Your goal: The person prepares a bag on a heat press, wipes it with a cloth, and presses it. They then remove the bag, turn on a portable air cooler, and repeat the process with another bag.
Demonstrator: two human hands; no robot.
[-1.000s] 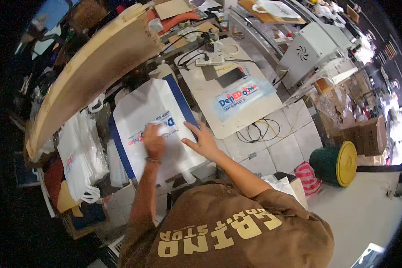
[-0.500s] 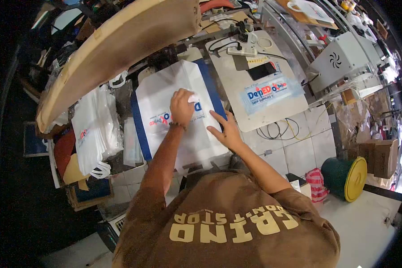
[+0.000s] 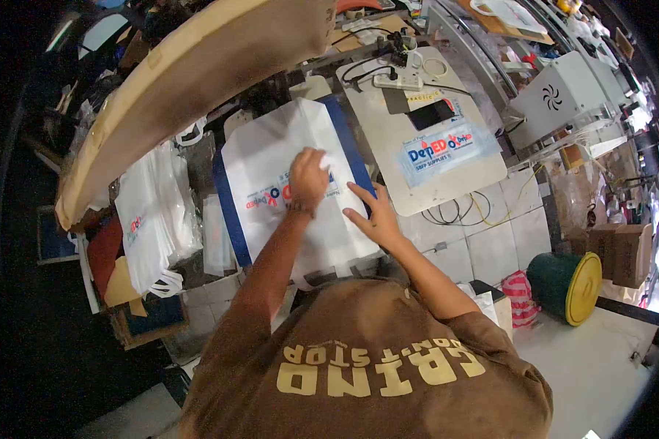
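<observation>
A white bag [image 3: 267, 157] lies flat over a dark blue board [image 3: 232, 208], whose edges show along both sides. Red and blue lettering is printed across the bag's middle, upside down from here and partly covered by my left hand [image 3: 309, 183]. That hand is closed around a small white wad [image 3: 325, 162], which sticks out past the fingers over the print. My right hand [image 3: 374, 217] rests at the bag's right edge, thumb and forefinger spread apart on the white surface, with nothing in it.
A pale board [image 3: 388, 175] to the right bears a printed sheet [image 3: 447, 154], a black phone [image 3: 430, 115] and a power strip [image 3: 397, 81]. Stacked white bags [image 3: 150, 212] lie left. A large curved padded panel [image 3: 190, 88] overhangs the upper left. A green bin [image 3: 553, 285] stands right.
My left hand has shifted slightly right and down across the print with the white wad, uncovering more lettering on its left. My right hand stays at the bag's edge.
</observation>
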